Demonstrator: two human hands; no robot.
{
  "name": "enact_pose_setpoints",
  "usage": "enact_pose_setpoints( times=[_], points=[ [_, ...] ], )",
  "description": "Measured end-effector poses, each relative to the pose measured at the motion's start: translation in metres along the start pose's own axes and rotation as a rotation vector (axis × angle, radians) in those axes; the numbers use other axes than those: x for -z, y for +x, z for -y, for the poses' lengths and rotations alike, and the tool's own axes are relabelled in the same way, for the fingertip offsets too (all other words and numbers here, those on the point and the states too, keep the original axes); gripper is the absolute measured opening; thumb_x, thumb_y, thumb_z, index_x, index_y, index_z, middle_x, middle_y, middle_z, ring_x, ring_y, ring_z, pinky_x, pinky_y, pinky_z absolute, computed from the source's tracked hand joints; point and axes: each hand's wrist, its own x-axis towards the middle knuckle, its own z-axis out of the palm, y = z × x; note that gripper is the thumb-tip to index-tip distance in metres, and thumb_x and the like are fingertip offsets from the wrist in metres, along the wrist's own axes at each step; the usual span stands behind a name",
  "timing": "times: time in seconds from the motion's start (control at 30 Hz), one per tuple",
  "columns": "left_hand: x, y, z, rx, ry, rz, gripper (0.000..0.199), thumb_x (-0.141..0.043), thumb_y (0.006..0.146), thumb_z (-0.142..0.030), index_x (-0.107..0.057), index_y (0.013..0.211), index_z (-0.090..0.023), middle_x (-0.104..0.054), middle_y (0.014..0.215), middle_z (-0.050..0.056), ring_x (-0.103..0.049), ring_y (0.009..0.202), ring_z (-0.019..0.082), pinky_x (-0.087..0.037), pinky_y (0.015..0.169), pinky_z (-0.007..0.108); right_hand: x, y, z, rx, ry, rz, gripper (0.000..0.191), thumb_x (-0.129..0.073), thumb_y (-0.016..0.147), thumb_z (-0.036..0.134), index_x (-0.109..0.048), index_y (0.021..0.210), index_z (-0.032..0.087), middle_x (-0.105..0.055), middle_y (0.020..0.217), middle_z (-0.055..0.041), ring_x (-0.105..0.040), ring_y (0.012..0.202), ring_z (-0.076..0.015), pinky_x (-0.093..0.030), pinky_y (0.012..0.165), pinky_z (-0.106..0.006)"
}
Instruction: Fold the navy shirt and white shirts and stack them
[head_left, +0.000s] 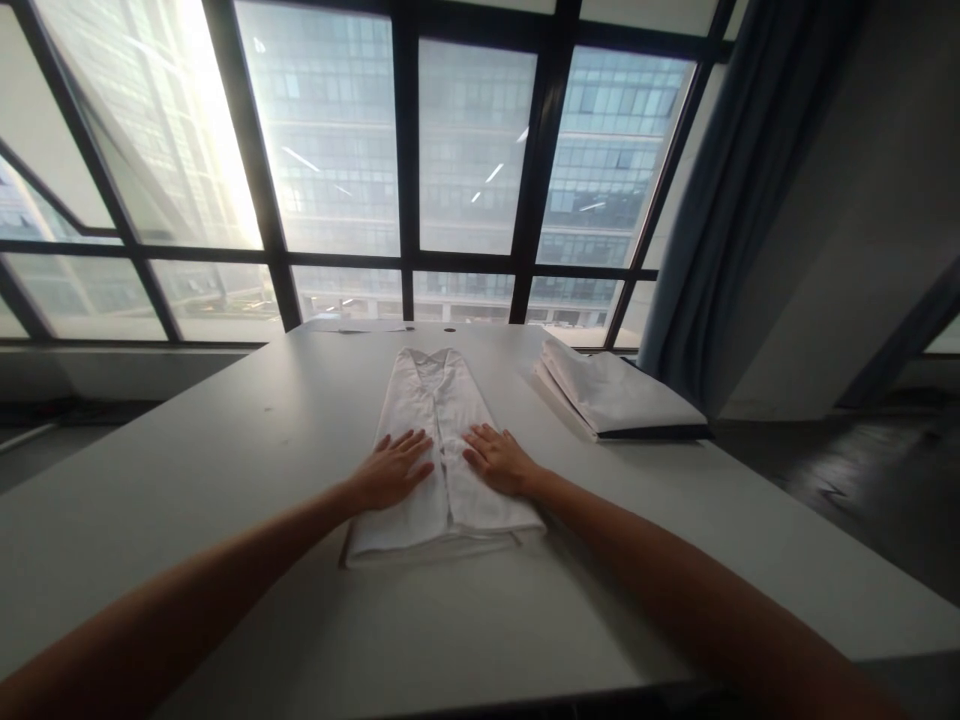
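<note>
A white garment with a collar-like neckline, looking like a folded shirt (pixel 409 525), lies flat on the table with its neck end toward the window. Two long panels meet along a seam down its middle. My left hand (pixel 394 468) rests palm down on the left panel, fingers spread. On the right panel my right hand (pixel 498 457) lies flat too, its fingers pointing inward and away from me. Both hands press on the cloth without gripping it. The shirt's near edge shows layered folds and a thin brownish edge at the lower left.
The white table (pixel 187 480) extends around the shirt. To the right, a stack of folded white cloth (pixel 611 390) with a dark layer beneath sits near the table edge. Thin paper-like sheets (pixel 352 326) lie at the far end, before the window. A blue curtain (pixel 697 270) hangs behind on the right.
</note>
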Motion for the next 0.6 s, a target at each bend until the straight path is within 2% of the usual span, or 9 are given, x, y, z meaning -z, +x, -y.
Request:
enact_pose_setpoints(
  times=[0.1, 0.17, 0.23, 0.33, 0.4, 0.53, 0.6],
  points=[
    [0.005, -0.005, 0.008, 0.006, -0.145, -0.032, 0.059, -0.027, 0.099, -0.047, -0.041, 0.147, -0.018, -0.033, 0.157, 0.009, -0.027, 0.146, 0.023, -0.019, 0.12, 0.044, 0.003, -0.002, -0.008, 0.024, 0.093, -0.101, 0.049, -0.027, 0.103, 0.034, -0.049, 0.143, 0.015, -0.04, 0.152, -0.0105, -0.031, 0.142, -0.0217, -0.023, 0.117, -0.042],
    [0.016, -0.008, 0.025, 0.0, -0.235, -0.097, 0.056, -0.031, 0.096, -0.042, -0.048, 0.142, -0.015, -0.044, 0.151, 0.01, -0.039, 0.14, 0.023, -0.028, 0.118, 0.039, 0.009, -0.003, -0.021, 0.005, 0.135, -0.21, 0.047, -0.03, 0.099, 0.022, -0.055, 0.138, 0.012, -0.05, 0.144, -0.011, -0.042, 0.135, -0.0185, -0.029, 0.115, -0.034],
    [0.027, -0.015, 0.046, -0.024, -0.241, -0.147, 0.051, -0.04, 0.091, -0.038, -0.058, 0.133, -0.015, -0.055, 0.142, 0.009, -0.048, 0.133, 0.023, -0.033, 0.116, 0.037, 0.016, -0.007, -0.038, -0.046, 0.121, -0.272, 0.05, -0.038, 0.09, 0.012, -0.057, 0.136, 0.011, -0.055, 0.139, -0.011, -0.047, 0.13, -0.0185, -0.031, 0.113, -0.031],
    [0.037, -0.029, 0.072, -0.103, -0.165, -0.139, 0.043, -0.048, 0.084, -0.035, -0.068, 0.118, -0.017, -0.062, 0.134, 0.009, -0.053, 0.129, 0.024, -0.035, 0.115, 0.04, 0.022, -0.013, -0.058, -0.059, 0.081, -0.239, 0.058, -0.046, 0.077, 0.004, -0.061, 0.132, 0.013, -0.058, 0.135, -0.0098, -0.05, 0.127, -0.0215, -0.033, 0.113, -0.033],
    [0.038, -0.034, 0.08, -0.16, -0.149, -0.116, 0.041, -0.049, 0.085, -0.036, -0.069, 0.116, -0.018, -0.062, 0.134, 0.01, -0.052, 0.13, 0.025, -0.035, 0.115, 0.04, 0.025, -0.015, -0.061, -0.02, 0.103, -0.2, 0.056, -0.048, 0.075, 0.004, -0.065, 0.128, 0.015, -0.061, 0.132, -0.0088, -0.052, 0.125, -0.0229, -0.034, 0.112, -0.035],
    [0.039, -0.038, 0.078, -0.272, -0.165, -0.001, 0.049, -0.05, 0.088, -0.043, -0.062, 0.129, -0.02, -0.052, 0.144, 0.01, -0.039, 0.14, 0.025, -0.033, 0.116, 0.041, 0.029, -0.018, -0.051, 0.119, 0.236, -0.109, 0.051, -0.054, 0.077, 0.01, -0.067, 0.125, 0.016, -0.057, 0.136, -0.0098, -0.052, 0.125, -0.0243, -0.036, 0.111, -0.036],
    [0.04, -0.04, 0.075, -0.277, -0.167, 0.056, 0.052, -0.052, 0.088, -0.047, -0.059, 0.133, -0.022, -0.046, 0.149, 0.009, -0.033, 0.144, 0.026, -0.029, 0.117, 0.044, 0.033, -0.021, -0.049, 0.156, 0.297, -0.043, 0.051, -0.06, 0.077, 0.015, -0.066, 0.127, 0.018, -0.051, 0.143, -0.0098, -0.05, 0.128, -0.0246, -0.035, 0.112, -0.037]
  ],
)
